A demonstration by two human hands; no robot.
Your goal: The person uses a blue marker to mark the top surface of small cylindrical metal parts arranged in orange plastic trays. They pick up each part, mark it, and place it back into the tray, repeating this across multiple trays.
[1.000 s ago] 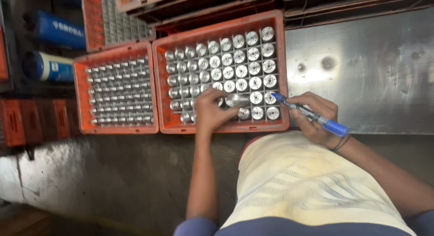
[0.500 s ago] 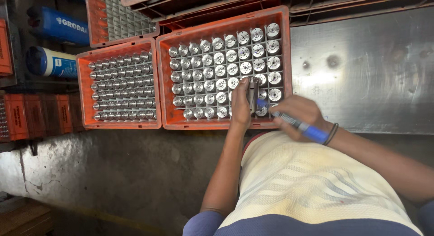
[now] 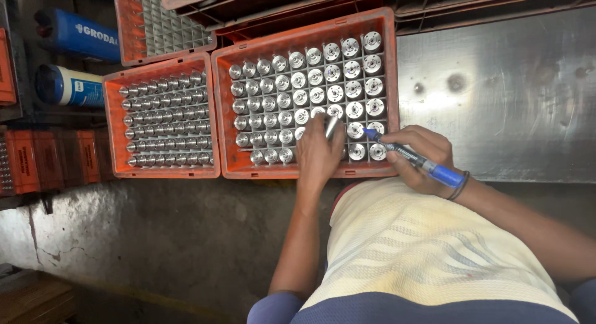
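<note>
An orange gridded crate [image 3: 392, 82] holds several upright shiny metal cylinders [image 3: 323, 75]. My left hand [image 3: 318, 155] rests over its near rows and holds one metal cylinder [image 3: 332, 126] lifted and tilted out of the grid. My right hand [image 3: 417, 151] grips a blue marker [image 3: 415, 159] at the crate's near right corner. The marker's tip points left, close to the lifted cylinder. My pale striped shirt fills the lower right of the view.
A second orange crate [image 3: 113, 131] of smaller metal parts stands to the left, and an empty-gridded crate [image 3: 127, 32] behind it. Two blue cylinders [image 3: 68, 85] lie at far left. A steel tabletop [image 3: 509, 94] lies to the right, concrete floor [image 3: 155, 237] below.
My left hand slid right along the crate's near rows and took up one cylinder. My right hand with the marker moved left toward it.
</note>
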